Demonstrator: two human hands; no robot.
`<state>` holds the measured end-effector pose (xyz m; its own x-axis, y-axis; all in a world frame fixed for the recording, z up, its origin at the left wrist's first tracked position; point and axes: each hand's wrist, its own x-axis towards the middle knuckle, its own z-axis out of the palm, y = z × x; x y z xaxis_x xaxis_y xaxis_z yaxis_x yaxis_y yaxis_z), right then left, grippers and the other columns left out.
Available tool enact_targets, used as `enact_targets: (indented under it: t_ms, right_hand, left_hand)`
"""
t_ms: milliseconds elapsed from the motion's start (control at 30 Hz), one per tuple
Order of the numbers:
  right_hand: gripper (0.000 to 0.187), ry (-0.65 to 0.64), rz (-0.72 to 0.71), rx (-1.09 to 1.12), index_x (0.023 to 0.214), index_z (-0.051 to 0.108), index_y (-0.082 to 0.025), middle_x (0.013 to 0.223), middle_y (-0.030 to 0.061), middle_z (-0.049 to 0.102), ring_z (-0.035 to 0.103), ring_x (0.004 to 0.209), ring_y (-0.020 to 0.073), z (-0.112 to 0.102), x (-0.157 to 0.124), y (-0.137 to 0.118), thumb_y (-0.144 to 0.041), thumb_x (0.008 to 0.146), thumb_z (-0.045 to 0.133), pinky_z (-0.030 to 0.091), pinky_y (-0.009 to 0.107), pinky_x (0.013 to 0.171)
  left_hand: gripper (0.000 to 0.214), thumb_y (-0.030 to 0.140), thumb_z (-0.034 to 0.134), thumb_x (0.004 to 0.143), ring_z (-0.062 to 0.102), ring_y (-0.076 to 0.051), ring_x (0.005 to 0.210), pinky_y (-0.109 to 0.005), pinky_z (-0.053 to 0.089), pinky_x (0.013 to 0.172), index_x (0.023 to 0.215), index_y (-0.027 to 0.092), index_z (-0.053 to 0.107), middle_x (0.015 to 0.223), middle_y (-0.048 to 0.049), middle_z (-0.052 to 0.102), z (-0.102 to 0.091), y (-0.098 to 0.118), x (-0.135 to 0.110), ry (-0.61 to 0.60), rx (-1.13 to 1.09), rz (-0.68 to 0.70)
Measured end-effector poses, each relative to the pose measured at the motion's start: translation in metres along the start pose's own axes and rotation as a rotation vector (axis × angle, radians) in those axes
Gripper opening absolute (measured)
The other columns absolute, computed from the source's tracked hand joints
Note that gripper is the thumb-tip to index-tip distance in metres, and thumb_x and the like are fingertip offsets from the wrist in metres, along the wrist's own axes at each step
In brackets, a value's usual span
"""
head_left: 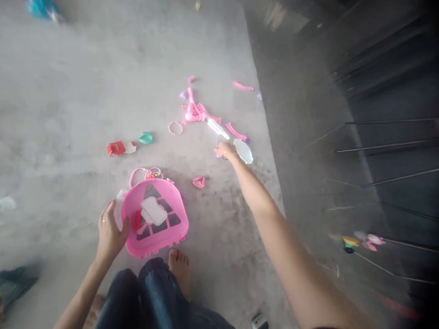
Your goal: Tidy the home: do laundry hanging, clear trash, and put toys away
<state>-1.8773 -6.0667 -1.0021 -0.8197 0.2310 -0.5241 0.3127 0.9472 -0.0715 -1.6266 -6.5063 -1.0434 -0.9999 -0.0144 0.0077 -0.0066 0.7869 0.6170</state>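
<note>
My left hand [111, 228] is at the left side of a pink plastic basket [181, 208], its thumb over the rim and its fingers outside. Inside the basket lie a white plastic piece [154, 211] and a red piece [137, 220]. My right hand [224, 150] is stretched far forward, its fingers closed around a small purple piece [218, 156] that only partly shows. Just right of that hand lies a pale oval plate [243, 151]. Beyond it are a white toy part [217, 128] and a pink toy hair dryer [194, 113].
Bead strings [154, 173] lie behind the basket. A red box [116, 148], a teal piece [146, 137], a pink shell-like piece [199, 182] and a pink bracelet [175, 128] are scattered on the grey mat [85, 91]. Dark metal bars [387, 148] stand at the right. My bare foot [180, 269] is near the basket.
</note>
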Motion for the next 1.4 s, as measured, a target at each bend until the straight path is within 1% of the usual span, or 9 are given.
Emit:
enact_targets:
  t_ms: [200, 333, 433, 567, 767, 933, 1133, 1267, 1400]
  right_hand:
    - [0.015, -0.431, -0.468, 0.488, 0.073, 0.055, -0.017, 0.061, -0.004, 0.054, 0.044, 0.053, 0.0078, 0.055, -0.11, -0.049, -0.027, 0.084, 0.052, 0.032, 0.02, 0.055]
    - [0.015, -0.448, -0.626, 0.482, 0.065, 0.049, -0.017, 0.059, -0.0068, 0.044, 0.038, 0.058, 0.0073, 0.094, -0.16, -0.089, -0.023, 0.076, 0.058, 0.027, 0.021, 0.058]
    - [0.015, -0.422, -0.61, 0.57, 0.066, 0.047, -0.018, 0.061, -0.0067, 0.044, 0.039, 0.06, 0.0076, 0.11, -0.173, -0.104, -0.02, 0.08, 0.053, 0.029, 0.021, 0.059]
    - [0.013, -0.51, -0.539, 0.646, 0.075, 0.051, -0.018, 0.069, -0.0038, 0.058, 0.052, 0.063, 0.0103, 0.127, -0.186, -0.106, -0.023, 0.087, 0.052, 0.038, 0.022, 0.061]
    - [0.016, -0.255, -0.474, 0.578, 0.099, 0.065, -0.02, 0.108, 0.0099, 0.073, 0.068, 0.102, 0.0219, 0.135, -0.199, -0.109, -0.026, 0.085, 0.069, 0.051, 0.035, 0.091]
    - [0.023, -0.077, -0.435, 0.564, 0.105, 0.07, -0.018, 0.106, 0.0087, 0.075, 0.07, 0.1, 0.0191, 0.103, -0.158, -0.113, -0.012, 0.09, 0.054, 0.052, 0.032, 0.094]
    - [0.052, 0.262, -0.249, 0.322, 0.143, 0.05, -0.008, 0.126, 0.0176, 0.065, 0.061, 0.12, 0.0241, 0.058, -0.046, -0.12, -0.008, 0.091, 0.049, 0.044, 0.035, 0.106]
    - [0.056, 0.322, -0.183, 0.22, 0.151, 0.041, -0.015, 0.131, 0.0182, 0.059, 0.061, 0.118, 0.0284, 0.04, 0.027, -0.132, -0.009, 0.095, 0.045, 0.046, 0.041, 0.102]
    - [0.044, 0.287, -0.19, 0.148, 0.14, 0.054, -0.015, 0.131, 0.016, 0.057, 0.062, 0.115, 0.0271, 0.037, 0.069, -0.143, -0.011, 0.097, 0.045, 0.046, 0.039, 0.099]
  left_hand:
    - [0.09, 0.047, 0.059, 0.085, 0.065, -0.021, 0.07, -0.038, 0.056, 0.059, 0.154, 0.006, 0.018, 0.125, -0.0244, 0.06, 0.011, 0.004, -0.016, -0.027, -0.156, -0.326]
    - [0.082, 0.038, 0.054, 0.086, 0.064, -0.019, 0.066, -0.038, 0.056, 0.061, 0.154, 0.006, 0.019, 0.123, -0.0223, 0.061, 0.014, 0.005, -0.018, -0.044, -0.156, -0.335]
    - [0.083, 0.038, 0.054, 0.087, 0.067, -0.023, 0.075, -0.042, 0.058, 0.066, 0.154, 0.006, 0.017, 0.128, -0.0258, 0.058, 0.011, 0.006, -0.018, -0.054, -0.169, -0.31]
    - [0.073, 0.04, 0.055, 0.09, 0.058, -0.039, 0.121, -0.058, 0.049, 0.098, 0.149, 0.005, 0.03, 0.14, -0.0297, 0.05, 0.001, 0.019, -0.018, 0.027, -0.046, -0.11]
    - [0.06, 0.033, 0.051, 0.095, 0.046, -0.039, 0.137, -0.06, 0.039, 0.109, 0.147, 0.01, 0.035, 0.145, -0.0268, 0.048, -0.007, 0.027, -0.014, -0.002, -0.046, 0.022]
    - [0.059, 0.036, 0.052, 0.093, 0.049, -0.04, 0.134, -0.059, 0.041, 0.107, 0.144, 0.008, 0.039, 0.142, -0.0274, 0.051, -0.013, 0.009, -0.002, -0.001, -0.043, 0.022]
    - [0.047, 0.026, 0.05, 0.095, 0.051, -0.034, 0.133, -0.054, 0.042, 0.108, 0.14, 0.014, 0.044, 0.14, -0.0211, 0.056, -0.013, 0.024, 0.0, -0.004, -0.04, 0.15]
    - [0.046, 0.018, 0.049, 0.095, 0.051, -0.031, 0.133, -0.051, 0.045, 0.107, 0.141, 0.018, 0.044, 0.139, -0.0184, 0.057, -0.004, 0.042, -0.01, -0.077, -0.05, 0.253]
    - [0.053, 0.013, 0.047, 0.095, 0.053, -0.03, 0.131, -0.05, 0.049, 0.104, 0.146, 0.023, 0.038, 0.14, -0.016, 0.057, 0.006, 0.05, -0.02, -0.151, -0.081, 0.292]
